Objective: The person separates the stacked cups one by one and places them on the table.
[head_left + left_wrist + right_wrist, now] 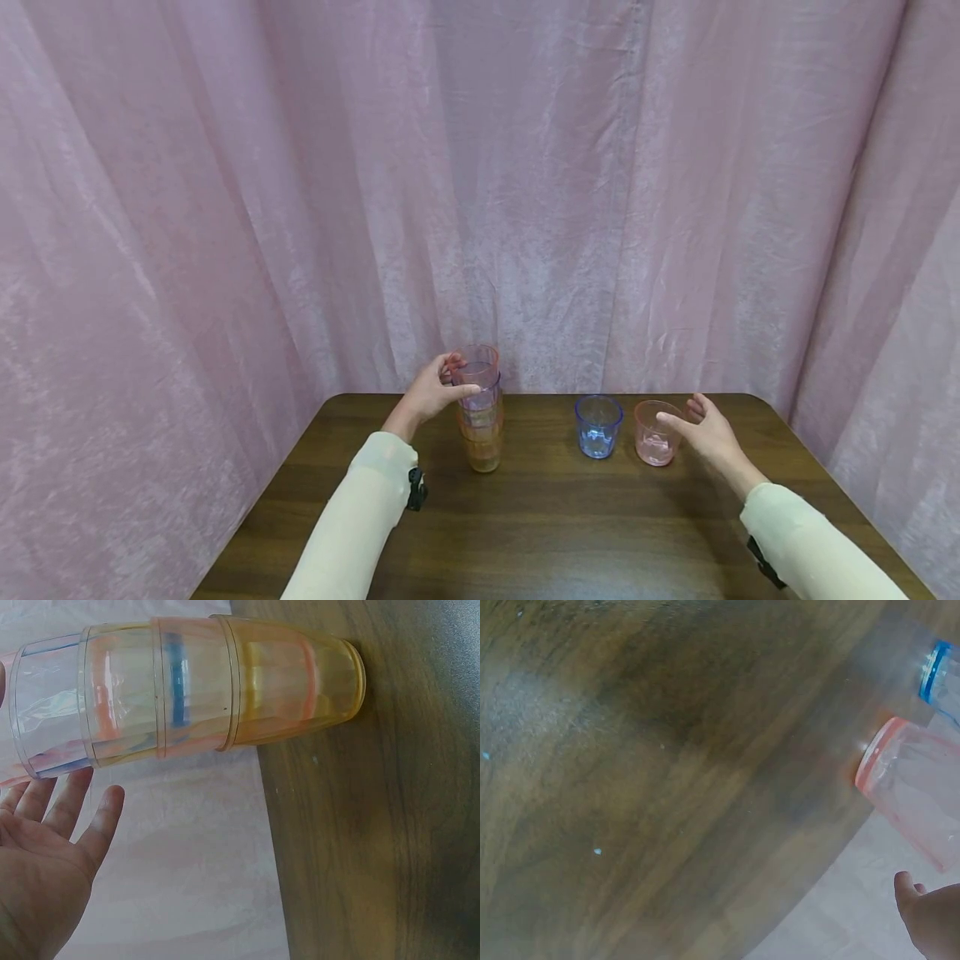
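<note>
A tall stack of nested clear plastic cups [482,429], amber at the bottom and pink at the top, stands upright on the table. My left hand [435,390] holds the stack near its top, thumb across the front and fingers round the far side. In the left wrist view, the left hand's little finger [103,825] is clear of the cups. A pink cup [656,446] stands upright to the right. Beside it, my right hand [708,433] has thumb and fingers spread, the thumb overlapping the cup's rim; contact cannot be told.
A blue cup [597,429] stands upright just left of the pink cup, between it and the stack. All the cups are towards the far edge of the brown wooden table [555,533]. Pink curtains [540,208] hang behind and on both sides.
</note>
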`<state>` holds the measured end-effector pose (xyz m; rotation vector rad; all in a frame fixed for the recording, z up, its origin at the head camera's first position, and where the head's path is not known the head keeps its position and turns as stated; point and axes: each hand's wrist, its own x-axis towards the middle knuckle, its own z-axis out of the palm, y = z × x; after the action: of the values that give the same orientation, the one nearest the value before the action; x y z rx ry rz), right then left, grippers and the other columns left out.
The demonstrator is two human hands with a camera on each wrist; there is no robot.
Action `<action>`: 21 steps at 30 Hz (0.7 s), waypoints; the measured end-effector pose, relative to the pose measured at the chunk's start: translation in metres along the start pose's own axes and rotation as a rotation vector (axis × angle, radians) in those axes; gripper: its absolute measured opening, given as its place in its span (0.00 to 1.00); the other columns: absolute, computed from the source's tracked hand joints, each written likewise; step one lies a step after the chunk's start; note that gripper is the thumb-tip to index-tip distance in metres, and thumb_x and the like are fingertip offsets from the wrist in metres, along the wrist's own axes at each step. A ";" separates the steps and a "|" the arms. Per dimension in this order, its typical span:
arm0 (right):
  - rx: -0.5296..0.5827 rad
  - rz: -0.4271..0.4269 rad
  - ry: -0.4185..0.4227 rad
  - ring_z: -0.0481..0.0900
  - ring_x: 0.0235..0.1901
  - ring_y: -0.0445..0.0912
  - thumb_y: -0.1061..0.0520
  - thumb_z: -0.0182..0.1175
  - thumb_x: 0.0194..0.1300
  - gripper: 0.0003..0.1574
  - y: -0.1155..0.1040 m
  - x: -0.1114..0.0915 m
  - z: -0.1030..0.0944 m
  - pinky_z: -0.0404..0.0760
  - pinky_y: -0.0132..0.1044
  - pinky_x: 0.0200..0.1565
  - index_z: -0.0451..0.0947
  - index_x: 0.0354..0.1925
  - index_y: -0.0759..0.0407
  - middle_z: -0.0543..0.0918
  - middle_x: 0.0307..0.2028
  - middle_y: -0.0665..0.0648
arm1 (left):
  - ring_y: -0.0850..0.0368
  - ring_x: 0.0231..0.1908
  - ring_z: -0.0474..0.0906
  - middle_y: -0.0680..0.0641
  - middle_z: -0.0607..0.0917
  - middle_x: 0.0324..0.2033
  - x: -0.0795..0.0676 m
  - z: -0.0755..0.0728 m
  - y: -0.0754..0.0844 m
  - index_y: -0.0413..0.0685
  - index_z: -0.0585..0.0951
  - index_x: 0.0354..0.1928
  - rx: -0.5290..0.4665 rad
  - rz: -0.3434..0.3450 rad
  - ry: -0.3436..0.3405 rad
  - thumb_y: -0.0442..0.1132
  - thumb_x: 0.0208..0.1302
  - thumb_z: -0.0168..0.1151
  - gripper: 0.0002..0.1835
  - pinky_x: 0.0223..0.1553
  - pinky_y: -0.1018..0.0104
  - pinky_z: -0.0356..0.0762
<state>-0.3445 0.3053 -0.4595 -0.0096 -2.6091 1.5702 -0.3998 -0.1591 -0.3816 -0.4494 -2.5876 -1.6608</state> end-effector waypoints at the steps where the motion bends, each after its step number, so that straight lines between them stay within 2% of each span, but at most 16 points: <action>1: -0.007 -0.002 0.000 0.48 0.71 0.72 0.38 0.62 0.67 0.69 -0.001 0.000 -0.001 0.56 0.62 0.68 0.28 0.74 0.74 0.47 0.73 0.79 | 0.41 0.67 0.65 0.41 0.73 0.66 0.000 0.000 0.000 0.39 0.66 0.69 -0.002 -0.001 -0.001 0.43 0.57 0.76 0.42 0.67 0.46 0.64; 9: -0.061 -0.016 -0.014 0.48 0.70 0.73 0.35 0.61 0.67 0.70 -0.013 0.005 -0.006 0.55 0.65 0.67 0.29 0.74 0.74 0.45 0.72 0.79 | 0.42 0.68 0.65 0.41 0.72 0.67 0.000 0.000 -0.001 0.41 0.66 0.68 0.000 -0.006 0.005 0.46 0.57 0.76 0.41 0.67 0.46 0.63; 16: -0.051 -0.028 -0.015 0.48 0.71 0.72 0.32 0.61 0.66 0.71 -0.029 0.011 -0.007 0.54 0.65 0.68 0.29 0.76 0.71 0.45 0.74 0.77 | 0.40 0.68 0.65 0.39 0.72 0.67 0.001 0.001 -0.002 0.38 0.65 0.70 -0.024 0.013 -0.003 0.44 0.57 0.76 0.43 0.67 0.45 0.62; 21: -0.035 -0.054 0.001 0.50 0.71 0.70 0.34 0.62 0.65 0.70 -0.043 0.017 -0.003 0.55 0.62 0.68 0.31 0.76 0.71 0.47 0.73 0.76 | 0.41 0.68 0.64 0.40 0.71 0.67 0.000 0.000 -0.004 0.40 0.65 0.70 -0.015 0.000 0.003 0.46 0.56 0.76 0.44 0.67 0.46 0.63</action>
<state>-0.3588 0.2885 -0.4191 0.0570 -2.6134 1.5066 -0.4005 -0.1607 -0.3853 -0.4469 -2.5750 -1.6804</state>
